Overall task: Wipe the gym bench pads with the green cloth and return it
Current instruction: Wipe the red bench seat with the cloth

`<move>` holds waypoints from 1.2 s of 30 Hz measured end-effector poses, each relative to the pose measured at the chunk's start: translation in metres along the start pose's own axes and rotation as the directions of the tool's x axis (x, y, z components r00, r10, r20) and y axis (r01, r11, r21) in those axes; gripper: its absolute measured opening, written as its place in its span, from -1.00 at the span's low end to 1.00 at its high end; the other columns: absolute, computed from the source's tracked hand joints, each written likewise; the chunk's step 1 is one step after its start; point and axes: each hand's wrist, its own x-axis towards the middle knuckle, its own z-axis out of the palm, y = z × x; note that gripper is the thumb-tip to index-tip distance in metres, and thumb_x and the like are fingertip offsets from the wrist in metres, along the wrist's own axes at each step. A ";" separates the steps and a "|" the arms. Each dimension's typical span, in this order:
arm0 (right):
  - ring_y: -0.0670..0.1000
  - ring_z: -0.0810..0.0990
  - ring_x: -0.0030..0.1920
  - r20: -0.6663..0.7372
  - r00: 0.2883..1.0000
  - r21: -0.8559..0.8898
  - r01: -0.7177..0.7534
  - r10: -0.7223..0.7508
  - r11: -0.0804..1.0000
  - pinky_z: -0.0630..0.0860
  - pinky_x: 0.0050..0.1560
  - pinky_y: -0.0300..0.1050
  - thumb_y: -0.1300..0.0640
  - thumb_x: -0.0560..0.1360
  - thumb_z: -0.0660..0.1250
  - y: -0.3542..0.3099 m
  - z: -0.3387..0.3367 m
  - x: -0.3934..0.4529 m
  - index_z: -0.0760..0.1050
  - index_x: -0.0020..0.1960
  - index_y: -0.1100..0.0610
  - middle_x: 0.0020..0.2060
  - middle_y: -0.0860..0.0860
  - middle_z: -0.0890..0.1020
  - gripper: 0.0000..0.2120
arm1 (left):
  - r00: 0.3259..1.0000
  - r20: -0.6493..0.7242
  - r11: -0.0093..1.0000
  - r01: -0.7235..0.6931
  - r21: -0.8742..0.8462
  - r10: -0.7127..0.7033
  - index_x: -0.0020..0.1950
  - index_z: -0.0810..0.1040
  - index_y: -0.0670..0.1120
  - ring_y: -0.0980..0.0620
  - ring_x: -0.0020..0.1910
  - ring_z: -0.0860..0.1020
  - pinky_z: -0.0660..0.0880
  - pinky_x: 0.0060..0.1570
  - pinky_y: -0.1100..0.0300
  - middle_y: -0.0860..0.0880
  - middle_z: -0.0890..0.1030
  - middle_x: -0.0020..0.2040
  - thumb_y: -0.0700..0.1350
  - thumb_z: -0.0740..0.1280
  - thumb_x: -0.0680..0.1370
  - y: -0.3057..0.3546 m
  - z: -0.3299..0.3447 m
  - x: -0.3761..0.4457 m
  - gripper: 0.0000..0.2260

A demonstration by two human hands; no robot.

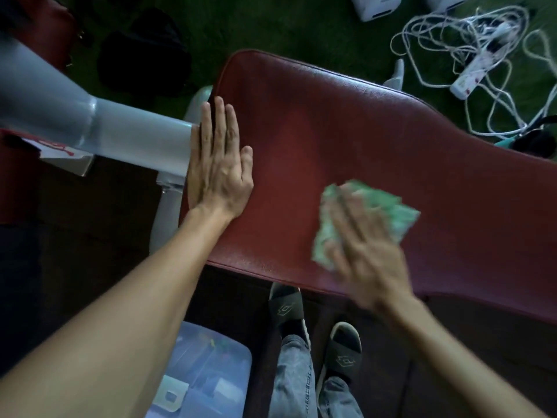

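Note:
A dark red gym bench pad [331,140] fills the middle of the view and runs off to the right. My right hand [364,254] presses flat on a crumpled green cloth [388,212] near the pad's front edge; hand and cloth are blurred. At the pad's left end lies my left hand [218,164], flat with its fingers together, holding nothing. Part of the cloth is hidden under my right hand.
A grey metal frame tube [90,125] comes in from the left beside my left hand. White cables and a power strip [473,70] lie on the green floor at the back right. A clear plastic box [208,369] stands by my feet [316,321] under the pad.

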 end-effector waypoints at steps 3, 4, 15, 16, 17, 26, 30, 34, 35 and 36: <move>0.10 -0.12 0.69 -0.136 0.909 0.099 -0.383 0.393 0.919 -0.05 0.64 0.25 -0.13 0.67 -0.09 0.022 -0.017 0.088 -0.11 0.69 0.09 0.69 0.09 -0.08 -0.34 | 1.000 -0.020 0.999 0.001 0.047 0.000 0.67 -0.11 -0.18 -0.09 0.67 -0.12 -0.08 0.63 -0.05 -0.13 -0.09 0.68 0.00 -0.03 0.68 0.001 0.003 -0.001 -0.41; 0.11 -0.13 0.69 -0.146 0.917 0.111 -0.358 0.372 0.927 -0.09 0.65 0.24 -0.10 0.67 -0.10 0.004 -0.018 0.119 -0.12 0.69 0.12 0.69 0.11 -0.09 -0.34 | 1.000 -0.018 0.999 0.002 0.047 -0.001 0.67 -0.10 -0.17 -0.07 0.67 -0.11 -0.06 0.63 -0.05 -0.12 -0.09 0.69 0.00 -0.03 0.69 0.001 0.004 -0.001 -0.41; 0.01 -0.17 0.68 -0.020 0.997 0.005 -0.078 0.078 0.997 -0.12 0.67 0.09 -0.10 0.67 -0.05 0.005 -0.015 0.053 -0.12 0.69 0.15 0.69 0.06 -0.10 -0.33 | 1.000 -0.005 0.999 0.026 0.020 -0.025 0.67 -0.10 -0.15 -0.04 0.67 -0.12 -0.03 0.63 -0.04 -0.09 -0.10 0.69 -0.01 -0.02 0.69 0.002 0.002 -0.001 -0.42; 0.04 -0.19 0.68 -0.036 0.991 -0.025 -0.132 0.131 0.991 -0.13 0.67 0.12 -0.12 0.67 -0.07 -0.001 -0.013 0.062 -0.14 0.68 0.18 0.69 0.09 -0.13 -0.31 | 1.000 0.001 0.999 0.027 0.023 -0.027 0.67 -0.11 -0.15 -0.03 0.67 -0.13 -0.03 0.63 -0.05 -0.09 -0.11 0.69 -0.01 -0.03 0.69 0.002 0.003 0.000 -0.42; 0.08 -0.20 0.68 -0.056 0.983 -0.048 -0.180 0.178 0.982 -0.12 0.67 0.14 -0.15 0.67 -0.07 -0.009 -0.010 0.074 -0.15 0.68 0.20 0.69 0.12 -0.14 -0.29 | 1.000 0.008 0.999 0.029 0.022 -0.029 0.67 -0.12 -0.15 -0.03 0.66 -0.14 -0.02 0.63 -0.06 -0.09 -0.12 0.69 0.00 -0.03 0.69 0.002 0.004 0.000 -0.41; 0.05 -0.13 0.69 -0.045 0.993 -0.066 0.103 -0.107 0.992 0.00 0.67 0.09 -0.10 0.70 -0.03 -0.057 -0.008 0.146 -0.09 0.68 0.19 0.69 0.10 -0.08 -0.34 | 0.999 0.050 0.998 0.006 0.064 -0.009 0.66 -0.08 -0.20 -0.08 0.67 -0.09 0.00 0.62 -0.10 -0.15 -0.09 0.68 -0.01 -0.05 0.68 0.002 0.003 0.000 -0.41; 0.05 -0.13 0.69 -0.032 0.990 -0.054 -0.141 0.139 0.989 0.06 0.64 0.19 -0.10 0.68 -0.04 0.028 -0.014 0.058 -0.08 0.69 0.18 0.69 0.09 -0.08 -0.33 | 0.999 0.044 0.999 0.014 0.040 -0.015 0.66 -0.10 -0.19 -0.07 0.67 -0.10 -0.01 0.62 -0.09 -0.14 -0.09 0.68 0.00 -0.03 0.68 0.003 0.004 -0.001 -0.41; 0.10 -0.13 0.69 -0.186 0.835 0.111 -0.505 0.517 0.856 -0.05 0.66 0.17 -0.12 0.66 -0.07 0.026 -0.023 0.134 -0.12 0.68 0.19 0.69 0.13 -0.08 -0.31 | 0.999 0.043 0.998 0.030 0.047 -0.032 0.66 -0.10 -0.18 -0.07 0.67 -0.12 -0.03 0.63 -0.07 -0.13 -0.09 0.68 0.00 -0.04 0.68 0.004 0.004 -0.001 -0.41; 0.11 -0.11 0.69 -0.188 0.866 0.114 -0.449 0.463 0.886 -0.06 0.67 0.16 -0.11 0.66 -0.05 0.013 -0.022 0.145 -0.10 0.68 0.21 0.69 0.15 -0.07 -0.31 | 0.999 0.041 0.998 0.030 0.057 -0.032 0.66 -0.10 -0.18 -0.07 0.67 -0.12 -0.03 0.62 -0.07 -0.13 -0.09 0.68 0.01 -0.04 0.68 0.004 0.004 -0.002 -0.41; 0.13 -0.10 0.69 -0.184 0.917 0.091 -0.343 0.354 0.935 -0.06 0.67 0.15 -0.09 0.66 -0.03 0.001 -0.018 0.145 -0.08 0.68 0.22 0.68 0.16 -0.05 -0.31 | 0.999 0.033 0.997 0.023 0.069 -0.026 0.66 -0.10 -0.18 -0.07 0.67 -0.11 -0.03 0.62 -0.07 -0.13 -0.09 0.68 0.01 -0.04 0.68 0.005 0.005 -0.002 -0.41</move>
